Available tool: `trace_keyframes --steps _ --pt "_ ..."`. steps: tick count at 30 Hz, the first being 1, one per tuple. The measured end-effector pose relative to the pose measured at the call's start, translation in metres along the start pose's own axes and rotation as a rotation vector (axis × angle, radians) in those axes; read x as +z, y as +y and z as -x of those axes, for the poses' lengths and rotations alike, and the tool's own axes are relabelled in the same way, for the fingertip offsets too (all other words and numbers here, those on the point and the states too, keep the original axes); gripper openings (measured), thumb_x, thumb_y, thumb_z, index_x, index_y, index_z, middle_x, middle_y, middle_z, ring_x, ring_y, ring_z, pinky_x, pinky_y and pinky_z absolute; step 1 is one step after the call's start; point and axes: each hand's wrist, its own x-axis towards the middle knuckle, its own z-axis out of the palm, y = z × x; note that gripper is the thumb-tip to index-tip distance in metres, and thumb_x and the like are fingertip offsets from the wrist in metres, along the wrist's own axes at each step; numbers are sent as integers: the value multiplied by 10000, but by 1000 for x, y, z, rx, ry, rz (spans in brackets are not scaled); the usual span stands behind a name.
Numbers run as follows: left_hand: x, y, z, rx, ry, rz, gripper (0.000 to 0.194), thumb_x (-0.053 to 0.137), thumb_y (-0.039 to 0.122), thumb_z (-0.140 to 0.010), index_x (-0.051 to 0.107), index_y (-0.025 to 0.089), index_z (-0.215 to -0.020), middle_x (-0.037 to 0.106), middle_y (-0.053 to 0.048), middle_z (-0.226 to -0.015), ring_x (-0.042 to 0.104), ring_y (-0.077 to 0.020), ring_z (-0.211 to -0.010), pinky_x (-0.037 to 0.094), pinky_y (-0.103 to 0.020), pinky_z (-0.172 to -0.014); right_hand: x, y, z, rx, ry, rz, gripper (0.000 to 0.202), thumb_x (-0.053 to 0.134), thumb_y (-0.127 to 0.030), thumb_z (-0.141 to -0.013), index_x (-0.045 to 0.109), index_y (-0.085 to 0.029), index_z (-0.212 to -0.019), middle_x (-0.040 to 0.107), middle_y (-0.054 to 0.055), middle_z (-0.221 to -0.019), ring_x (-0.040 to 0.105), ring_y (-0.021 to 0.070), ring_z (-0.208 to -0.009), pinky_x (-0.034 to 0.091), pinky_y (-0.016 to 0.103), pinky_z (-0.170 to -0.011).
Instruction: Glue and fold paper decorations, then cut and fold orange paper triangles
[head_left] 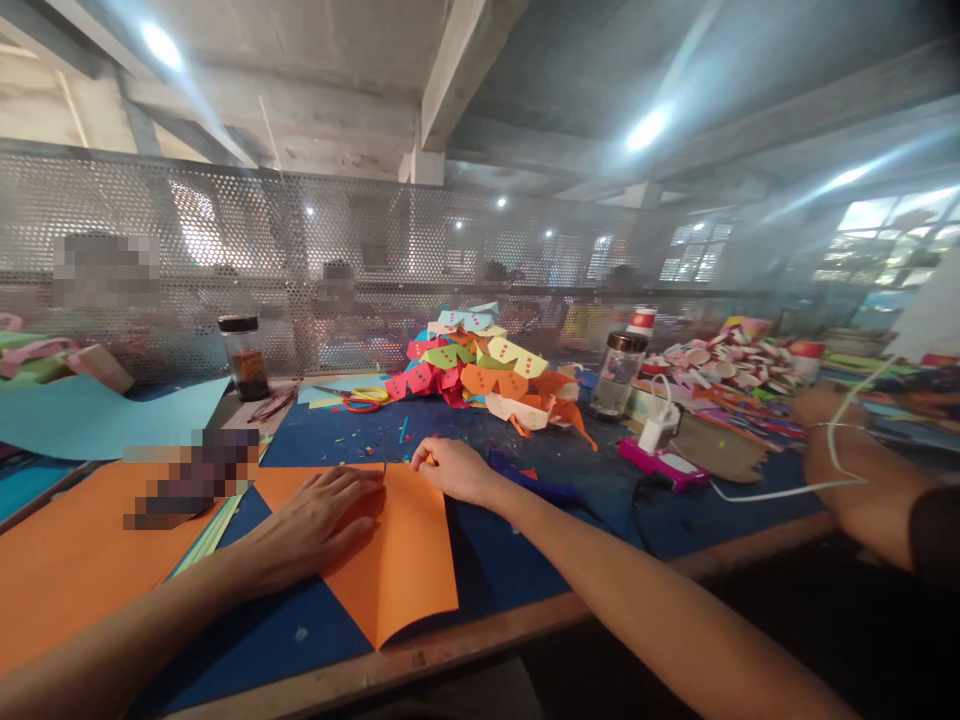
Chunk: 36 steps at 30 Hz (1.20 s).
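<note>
An orange sheet of paper [412, 560] with a crease down its middle lies on the blue table in front of me, its near right corner curling up. My left hand [326, 515] rests flat on its left part, fingers stretched toward the crease. At the far edge of the sheet, my right hand [450, 468] has its fingers curled in a pinch on the paper; the fingertips are partly hidden. Beyond the hands rises a pile of folded paper shapes [480, 365] in several colours. Scissors [360, 399] with red and yellow handles lie left of the pile.
Large orange sheets [67, 560] are stacked at left, beneath a blurred dark object. Lidded glass jars [247, 360] flank the pile. A pink power strip [664, 465] with a white cable sits at right, near another person's arm [862, 500]. A perforated metal screen [360, 220] stands behind.
</note>
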Motion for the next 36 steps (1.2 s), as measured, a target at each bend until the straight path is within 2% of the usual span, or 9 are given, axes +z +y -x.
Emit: trace_keyframes --steps 4,9,22,28,32,36 --pt "-2 1 1 26 -6 18 316 453 367 -1027 549 299 -1320 560 -23 -1457 492 -229 -1342 419 -421 -1133 -2 0 0 18 19 -7 216 546 -186 -889 717 -228 -1015 760 14 -948 685 173 -868 401 248 -686" --pt "-1 1 3 -6 -7 24 353 483 408 -1014 532 293 -1343 579 -37 -1428 519 -243 -1310 438 -440 -1116 -6 -2 2 6 -2 -17 168 602 -279 -892 711 -237 -1013 761 16 -1041 688 191 -957 422 255 -743" --pt "1 1 2 -14 -9 48 369 494 405 -1008 534 288 -1355 594 -52 -1399 527 -255 -1299 436 -455 -1120 -3 -1 2 -20 -58 -8 202 605 -186 -826 765 -260 -925 746 -3 -885 672 178 -817 410 239 -675" --pt "-3 2 2 -13 -25 64 401 490 416 -1016 502 317 -1405 551 -22 -1470 496 -239 -1349 409 -451 -1153 -3 1 1 -2 11 -19 181 607 -209 -848 738 -239 -968 750 3 -906 668 167 -812 403 238 -676" --pt "-5 1 1 -11 -26 74 451 466 455 -1023 460 319 -1454 507 -30 -1522 464 -249 -1391 394 -463 -1170 -3 3 -2 25 87 -25 191 570 -225 -892 710 -246 -1021 755 9 -965 680 176 -884 413 247 -714" --pt "-4 -1 2 -12 -52 75 478 491 497 -1008 462 324 -1452 507 -32 -1523 459 -251 -1397 387 -469 -1174 -4 4 -3 18 81 -46 170 595 -288 -908 700 -247 -1035 759 13 -1034 689 192 -937 429 259 -756"
